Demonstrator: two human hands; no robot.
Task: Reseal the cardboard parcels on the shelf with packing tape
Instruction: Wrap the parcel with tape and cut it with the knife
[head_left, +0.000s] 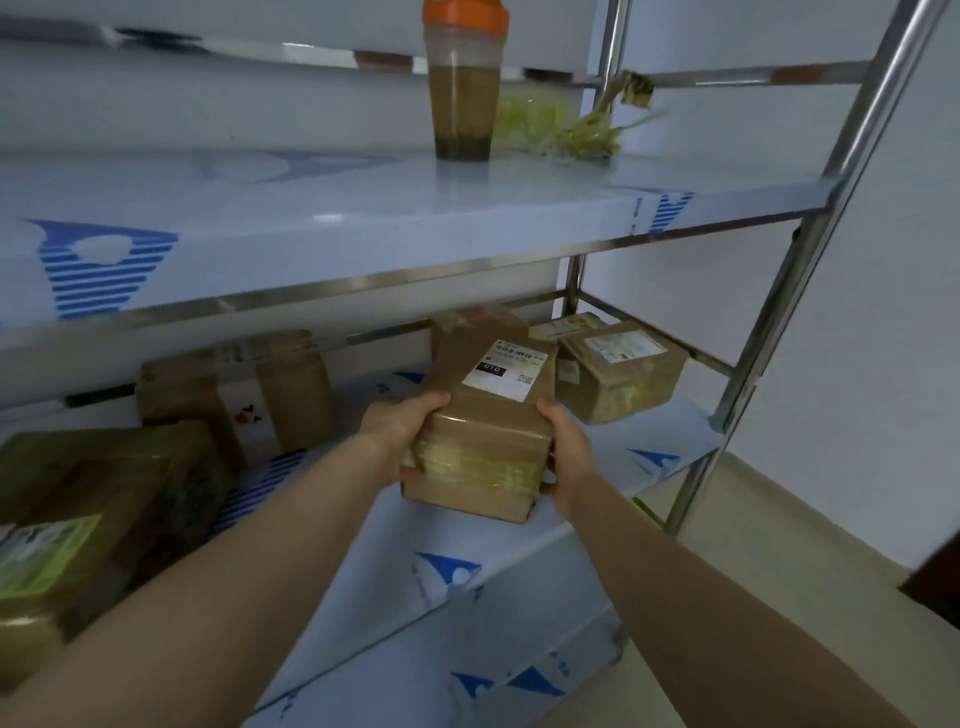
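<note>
A brown cardboard parcel (488, 415) with a white shipping label on top is held between both hands just above the lower shelf (639, 467). My left hand (402, 434) grips its left side, thumb on the top edge. My right hand (563, 447) grips its right side. Yellowish tape bands wrap the parcel's near face. No tape roll is in view.
Other parcels lie on the lower shelf: one behind (467, 325), one at the right back (618, 371), one at the left back (234, 395), a large one at near left (88, 514). The upper shelf (363, 218) carries an orange-lidded shaker bottle (462, 83) and greens (566, 130). A steel post (779, 291) stands at right.
</note>
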